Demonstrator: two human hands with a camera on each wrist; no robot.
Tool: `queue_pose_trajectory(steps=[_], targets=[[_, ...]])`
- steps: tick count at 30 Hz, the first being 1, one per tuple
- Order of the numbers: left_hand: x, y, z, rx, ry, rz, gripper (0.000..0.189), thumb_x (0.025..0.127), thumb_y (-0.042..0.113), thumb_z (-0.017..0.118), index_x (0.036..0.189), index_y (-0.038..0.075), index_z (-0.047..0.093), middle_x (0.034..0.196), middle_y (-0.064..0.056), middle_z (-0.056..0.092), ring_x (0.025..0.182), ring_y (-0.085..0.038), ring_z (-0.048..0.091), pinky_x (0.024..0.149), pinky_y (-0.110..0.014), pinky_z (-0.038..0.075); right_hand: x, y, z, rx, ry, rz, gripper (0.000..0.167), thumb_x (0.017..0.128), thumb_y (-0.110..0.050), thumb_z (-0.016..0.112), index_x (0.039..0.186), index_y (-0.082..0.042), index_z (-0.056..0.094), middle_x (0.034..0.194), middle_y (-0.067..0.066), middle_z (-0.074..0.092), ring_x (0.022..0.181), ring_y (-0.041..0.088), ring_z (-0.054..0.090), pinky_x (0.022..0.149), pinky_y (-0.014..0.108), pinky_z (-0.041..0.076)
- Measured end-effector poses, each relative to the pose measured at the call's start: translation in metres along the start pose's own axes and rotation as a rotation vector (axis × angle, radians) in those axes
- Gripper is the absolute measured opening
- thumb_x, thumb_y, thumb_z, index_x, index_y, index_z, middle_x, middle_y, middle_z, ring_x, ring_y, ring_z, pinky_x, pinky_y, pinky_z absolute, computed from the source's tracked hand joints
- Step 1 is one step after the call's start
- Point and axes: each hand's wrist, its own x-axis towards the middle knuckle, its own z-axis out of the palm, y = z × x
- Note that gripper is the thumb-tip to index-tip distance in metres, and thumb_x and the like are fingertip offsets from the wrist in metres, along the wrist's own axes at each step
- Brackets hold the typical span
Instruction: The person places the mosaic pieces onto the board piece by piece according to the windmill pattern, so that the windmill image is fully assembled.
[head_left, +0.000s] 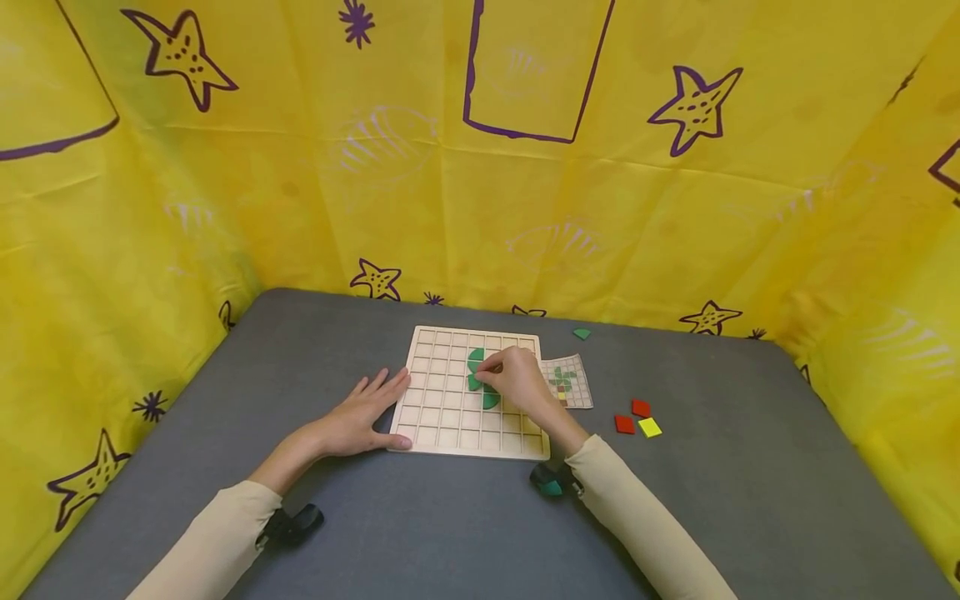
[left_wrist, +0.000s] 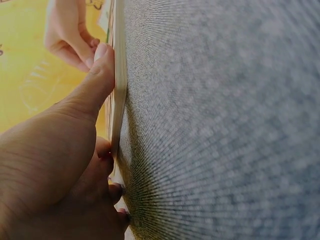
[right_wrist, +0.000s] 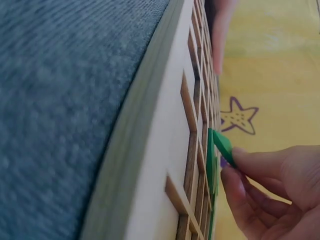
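Note:
A wooden grid board (head_left: 438, 417) lies on the grey table. My left hand (head_left: 362, 422) rests at its left side, fingers extended against the edge and thumb on the near left corner. In the left wrist view, the thumb (left_wrist: 95, 77) lies along the board's edge. Over the middle of the board, my right hand (head_left: 519, 382) pinches a green quarter-round tile (right_wrist: 223, 147) between thumb and fingertips, tilted at the grid. Several green tiles (head_left: 491, 402) sit in the cells beneath and around that hand, which partly hides them.
A patterned card (head_left: 579, 385) lies by the board's right edge, partly behind my right hand. Further right are two red squares (head_left: 625, 424) and a yellow square (head_left: 650, 427). One green tile (head_left: 582, 333) lies behind the card, another (head_left: 552, 488) near my right wrist. Yellow cloth (head_left: 465, 200) surrounds the table.

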Motion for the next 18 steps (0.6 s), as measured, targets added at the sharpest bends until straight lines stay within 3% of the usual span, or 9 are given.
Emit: queue_pose_trajectory(steps=[18], targets=[[-0.0011, -0.0008, 0.0013, -0.002, 0.003, -0.001, 0.104, 0.083, 0.053, 0.072, 0.155, -0.001, 0.019, 0.162, -0.018, 0.015, 0.147, -0.046, 0.005, 0.115, -0.063, 0.001, 0.0028, -0.0041, 0.0086, -0.093, 0.007, 0.003, 0.006, 0.084, -0.012, 0.078, 0.084, -0.006, 0.080, 0.075, 0.003, 0.073, 0.064, 0.010, 0.065, 0.056, 0.021, 0.051]])
